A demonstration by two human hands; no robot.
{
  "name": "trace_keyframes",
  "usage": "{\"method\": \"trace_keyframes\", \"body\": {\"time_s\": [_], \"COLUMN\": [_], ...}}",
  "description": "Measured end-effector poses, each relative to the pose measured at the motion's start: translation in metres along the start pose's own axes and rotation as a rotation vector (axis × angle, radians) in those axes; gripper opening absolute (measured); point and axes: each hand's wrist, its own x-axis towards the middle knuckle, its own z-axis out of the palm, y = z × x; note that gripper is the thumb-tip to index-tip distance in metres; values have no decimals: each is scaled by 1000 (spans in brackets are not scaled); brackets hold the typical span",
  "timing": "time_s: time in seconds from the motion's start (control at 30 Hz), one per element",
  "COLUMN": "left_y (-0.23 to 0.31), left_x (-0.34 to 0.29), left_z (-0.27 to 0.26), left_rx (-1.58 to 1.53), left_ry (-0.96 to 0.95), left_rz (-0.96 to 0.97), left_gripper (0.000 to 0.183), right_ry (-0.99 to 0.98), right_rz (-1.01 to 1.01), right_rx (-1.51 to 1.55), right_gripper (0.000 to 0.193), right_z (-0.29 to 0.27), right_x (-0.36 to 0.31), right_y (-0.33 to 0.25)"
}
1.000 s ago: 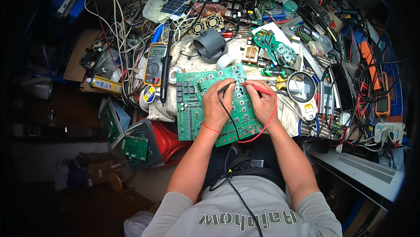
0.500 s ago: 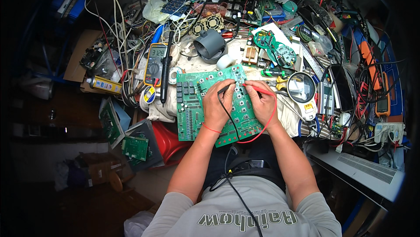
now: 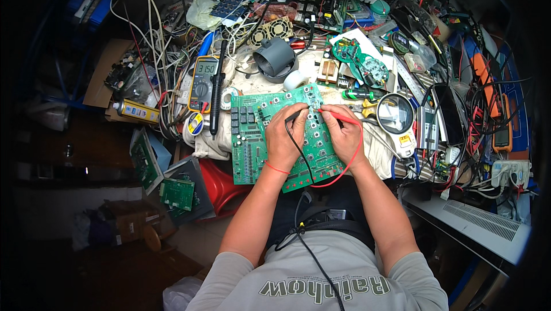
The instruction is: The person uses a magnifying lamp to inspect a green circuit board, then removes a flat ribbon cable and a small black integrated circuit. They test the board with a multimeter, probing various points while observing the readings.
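Green and rectangular, the large fibreglass circuit board (image 3: 275, 139) lies flat on a pale cloth before the person, likely so both probes can press down steadily. Over its upper middle, the left hand (image 3: 285, 139) pinches a black-leaded test probe (image 3: 294, 117) and the right hand (image 3: 344, 137) a red-leaded test probe (image 3: 338, 117), tips close together on the board. Left of the board sits a yellow-cased multimeter (image 3: 202, 83), its display facing up, readable at a glance.

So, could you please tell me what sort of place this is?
Most likely an electronics repair bench: the hands hold a black probe and a red probe on a green circuit board, beside a yellow multimeter.
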Motion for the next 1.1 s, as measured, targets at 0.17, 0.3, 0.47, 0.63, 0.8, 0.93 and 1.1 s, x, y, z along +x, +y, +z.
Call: {"method": "trace_keyframes", "body": {"time_s": [0.17, 0.3, 0.47, 0.63, 0.8, 0.93, 1.1], "left_y": [-4, -9, -5, 0, -1, -3, -3], "left_x": [-1, -1, -1, 0, 0, 1, 1], "left_z": [1, 4, 2, -1, -3, 0, 1], "left_rx": [12, -28, -14, 59, 39, 70, 48], "left_ry": [1, 9, 7, 10, -12, -29, -21], "left_rz": [5, 1, 5, 9, -19, 41, 20], "left_gripper": [14, 14, 15, 19, 23, 20, 20], "right_ry": [11, 4, 20, 63, 99, 89, 89], "right_rz": [6, 28, 38, 42, 134, 141, 146], "right_rx": [16, 24, 11, 12, 100, 109, 116], "right_gripper": [18, 18, 19, 21, 25, 25, 26], "right_z": [0, 0, 1, 2, 4, 5, 5], "right_x": [0, -1, -1, -3, -4, -4, -3], "right_y": [-1, -2, -1, 1, 1, 0, 0]}}
